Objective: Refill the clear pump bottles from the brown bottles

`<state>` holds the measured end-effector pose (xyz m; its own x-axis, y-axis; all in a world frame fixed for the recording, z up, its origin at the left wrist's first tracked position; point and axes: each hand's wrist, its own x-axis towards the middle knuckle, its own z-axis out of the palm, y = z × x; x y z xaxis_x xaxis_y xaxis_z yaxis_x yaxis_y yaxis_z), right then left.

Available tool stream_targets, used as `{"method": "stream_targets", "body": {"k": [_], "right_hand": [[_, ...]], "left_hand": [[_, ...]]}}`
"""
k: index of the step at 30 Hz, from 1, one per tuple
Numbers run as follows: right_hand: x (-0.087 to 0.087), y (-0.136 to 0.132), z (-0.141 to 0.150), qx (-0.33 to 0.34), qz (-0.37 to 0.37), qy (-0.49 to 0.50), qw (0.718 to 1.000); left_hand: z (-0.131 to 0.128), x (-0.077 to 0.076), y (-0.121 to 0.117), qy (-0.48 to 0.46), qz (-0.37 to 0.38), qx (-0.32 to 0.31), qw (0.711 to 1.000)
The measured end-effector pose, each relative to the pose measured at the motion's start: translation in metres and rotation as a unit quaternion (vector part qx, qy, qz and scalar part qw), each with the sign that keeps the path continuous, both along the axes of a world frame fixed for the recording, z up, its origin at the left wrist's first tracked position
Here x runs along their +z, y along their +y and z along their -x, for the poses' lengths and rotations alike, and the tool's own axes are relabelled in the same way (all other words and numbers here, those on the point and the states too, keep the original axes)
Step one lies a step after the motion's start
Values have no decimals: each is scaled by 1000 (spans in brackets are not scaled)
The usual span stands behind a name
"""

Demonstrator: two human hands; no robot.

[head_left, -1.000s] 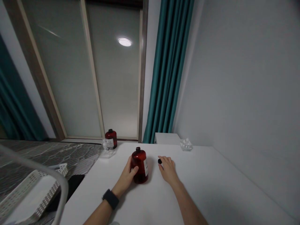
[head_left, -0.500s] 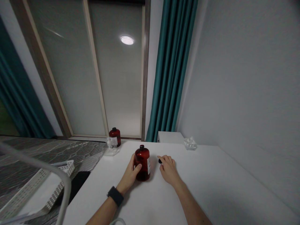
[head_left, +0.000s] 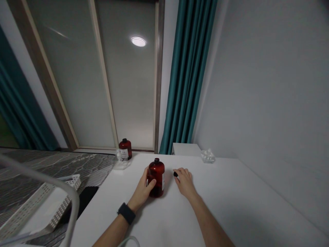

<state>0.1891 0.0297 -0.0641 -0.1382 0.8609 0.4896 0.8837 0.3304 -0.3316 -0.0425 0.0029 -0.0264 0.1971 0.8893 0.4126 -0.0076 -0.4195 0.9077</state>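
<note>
A dark red-brown bottle (head_left: 157, 175) with a white label and an uncapped neck stands upright on the white table (head_left: 164, 219). My left hand (head_left: 144, 187) is closed round its left side, thumb across the front; a dark watch is on that wrist. To the right of the bottle, my right hand (head_left: 184, 179) pinches a small black cap (head_left: 175, 174) between thumb and fingers, close to the tabletop and apart from the bottle.
A second red-brown bottle (head_left: 125, 149) with a black cap stands at the far left corner beside clear plastic (head_left: 122, 164). Crumpled clear plastic (head_left: 207, 156) lies at the back right. A white perforated basket (head_left: 38, 209) and a grey curved tube (head_left: 73, 202) are at left.
My right fingers have drawn in round the black cap, which is now tilted up between them. The left hand's hold on the bottle looks the same; its label has turned slightly rightward.
</note>
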Motion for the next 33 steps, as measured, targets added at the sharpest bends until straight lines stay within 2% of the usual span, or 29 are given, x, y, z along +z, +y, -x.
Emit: {"method": "stream_targets", "body": {"k": [6,12,18,23,27,33], "right_hand": [[3,1,4,31,3,19,999],[14,-1,9,80,-12,106,991],[37,-6,11,124,0,179,976],[48,-2,12,151,15,227,962],[44,-1,12,110,12,326,939],[45,-17,12,78,13,465,882]], "left_hand": [[-1,2,-1,15,-3,-2,1000],[-1,3,-2,58,-47,20,997],[2,3,-1,184,-143,118,965],[2,5,-2,232,-186,131,946],[0,4,-2,274,-208,126,930],[-3,11,-11,333,-228,118,907]]}}
